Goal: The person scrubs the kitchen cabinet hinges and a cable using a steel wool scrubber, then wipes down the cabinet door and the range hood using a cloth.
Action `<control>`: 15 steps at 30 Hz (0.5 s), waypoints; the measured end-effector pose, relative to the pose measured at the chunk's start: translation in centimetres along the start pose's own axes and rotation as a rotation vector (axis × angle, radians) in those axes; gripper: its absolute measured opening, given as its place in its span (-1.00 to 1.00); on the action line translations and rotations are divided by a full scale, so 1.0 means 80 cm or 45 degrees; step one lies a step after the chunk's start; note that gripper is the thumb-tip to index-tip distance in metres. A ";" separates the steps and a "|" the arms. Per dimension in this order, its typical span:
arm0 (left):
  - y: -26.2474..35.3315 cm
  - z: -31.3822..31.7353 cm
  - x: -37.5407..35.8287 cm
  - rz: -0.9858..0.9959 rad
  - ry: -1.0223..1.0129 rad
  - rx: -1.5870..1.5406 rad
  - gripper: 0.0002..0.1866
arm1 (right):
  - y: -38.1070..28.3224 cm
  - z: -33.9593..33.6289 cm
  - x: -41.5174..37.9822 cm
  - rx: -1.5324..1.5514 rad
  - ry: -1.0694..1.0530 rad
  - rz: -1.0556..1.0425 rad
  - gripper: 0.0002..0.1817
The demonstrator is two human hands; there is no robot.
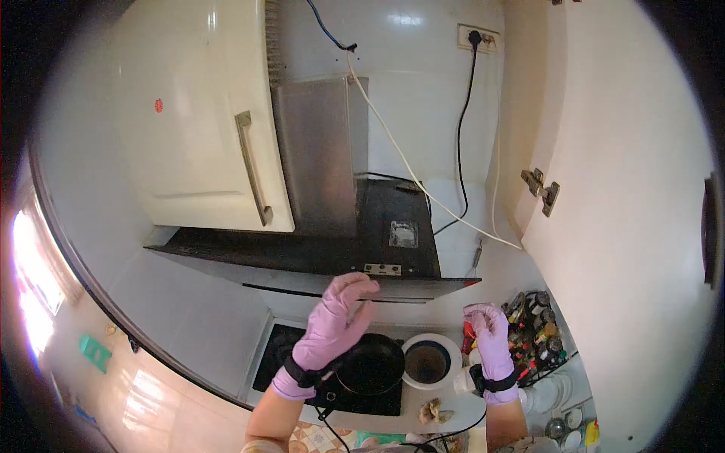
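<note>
Both hands wear purple gloves. The left hand (332, 325) is raised with fingers spread wide, holding nothing, just under the range hood (340, 249), whose long axis runs left to right. The right hand (491, 332) hangs loosely curled and empty above the bench (453, 411), near a black frying pan (370, 366).

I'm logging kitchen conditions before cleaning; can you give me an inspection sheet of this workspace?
Surface: black cooktop set in a white counter.
Job's things: black pan on the cooktop; range hood above.
Clutter: white pot, bottles, dishes.
Hands: left hand and right hand, purple-gloved, raised, empty.
Cables: black cord plugged into wall socket; white cord.
Surroundings: cream cabinet, tiled wall.
</note>
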State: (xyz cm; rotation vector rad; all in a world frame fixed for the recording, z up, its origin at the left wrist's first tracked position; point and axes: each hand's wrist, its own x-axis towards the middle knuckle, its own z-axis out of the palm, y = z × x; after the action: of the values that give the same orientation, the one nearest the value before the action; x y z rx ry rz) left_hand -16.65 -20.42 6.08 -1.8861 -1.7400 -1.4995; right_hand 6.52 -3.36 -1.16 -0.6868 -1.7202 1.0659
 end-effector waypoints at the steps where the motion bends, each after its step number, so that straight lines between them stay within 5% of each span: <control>1: -0.002 -0.008 0.006 0.046 0.079 0.062 -0.71 | -0.023 0.005 0.006 -0.082 -0.029 -0.176 -0.88; 6: -0.021 -0.045 0.033 0.137 0.126 0.300 -0.71 | -0.125 0.031 0.054 -0.201 -0.221 -0.479 -0.87; 8: -0.026 -0.070 0.047 0.128 0.281 0.475 -0.63 | -0.157 0.039 0.070 -0.139 -0.294 -0.390 -0.87; 12: -0.048 -0.137 0.071 -0.053 0.506 0.659 -0.39 | -0.214 0.066 0.102 -0.276 -0.446 -0.690 -0.80; 15: -0.075 -0.167 0.089 -0.182 0.505 0.405 -0.34 | -0.266 0.091 0.128 -0.778 -0.869 -0.655 -0.58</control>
State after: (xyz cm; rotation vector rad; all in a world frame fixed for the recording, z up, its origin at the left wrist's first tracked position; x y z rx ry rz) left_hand -30.09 -23.22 14.84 -1.2389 -1.8154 -1.4181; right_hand -3.56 -7.23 21.06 -0.1899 -2.6775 0.4054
